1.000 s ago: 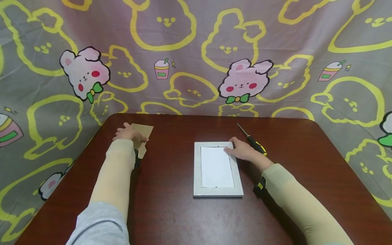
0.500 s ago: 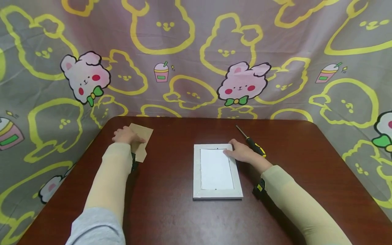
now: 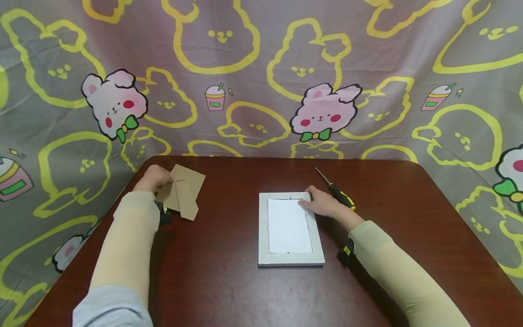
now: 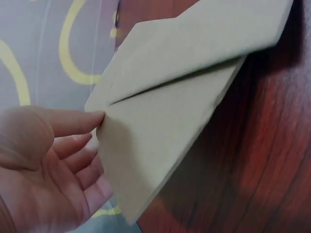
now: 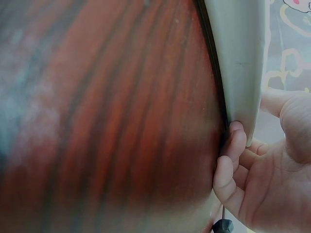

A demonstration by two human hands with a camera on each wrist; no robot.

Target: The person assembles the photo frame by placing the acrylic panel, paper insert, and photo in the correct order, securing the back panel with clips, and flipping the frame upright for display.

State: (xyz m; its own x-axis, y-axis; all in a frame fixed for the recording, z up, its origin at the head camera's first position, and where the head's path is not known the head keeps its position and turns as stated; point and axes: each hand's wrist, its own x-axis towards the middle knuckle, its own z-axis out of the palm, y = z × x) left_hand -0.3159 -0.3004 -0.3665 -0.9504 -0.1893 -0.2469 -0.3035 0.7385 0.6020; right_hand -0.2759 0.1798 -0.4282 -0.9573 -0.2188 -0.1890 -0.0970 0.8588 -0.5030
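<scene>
At the table's far left, my left hand (image 3: 153,178) pinches the edge of a brown cardboard picture-frame backing (image 3: 191,176), which has a folding stand flap (image 3: 187,202) on its face. The left wrist view shows the thumb on the near face of this backing (image 4: 155,131), with the fingers partly hidden behind it. My right hand (image 3: 324,203) holds the upper right corner of a white picture frame (image 3: 263,231) lying on the table. Its thumb is over the rim and its curled fingers are along the side. A white sheet (image 3: 288,227) fills the frame's middle.
A screwdriver (image 3: 342,196) with a black and yellow handle lies right behind my right hand, its shaft pointing to the back. The dark red-brown table (image 3: 229,290) ends at a patterned cloth curtain (image 3: 261,81) behind and at both sides.
My left hand has shifted left on the backing, from over its face to its left edge, uncovering the stand flap. The right hand and the picture frame have stayed in place.
</scene>
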